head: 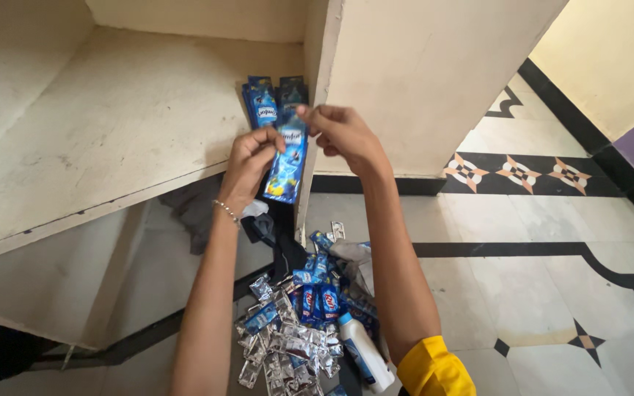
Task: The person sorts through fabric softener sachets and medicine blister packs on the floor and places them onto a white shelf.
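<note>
A pale stone shelf [111,125] filled the upper left, bare but for a small stack of blue sachets [264,103] standing at its right edge against the dividing wall [420,73]. Below, on the patterned floor [522,293], a far larger heap of blue and silver sachets [295,330] lay loose beside a white bottle [365,348], so most seemed unshelved. Both hands pinched one blue sachet strip [288,158] just over the shelf's front right corner: left hand [251,165] gripping its side, right hand [343,136] its top.

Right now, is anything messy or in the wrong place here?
Yes. Silver and blue sachets lie in a jumbled heap on the floor beside a white bottle on its side, while only a few blue sachets stand on the shelf.
</note>
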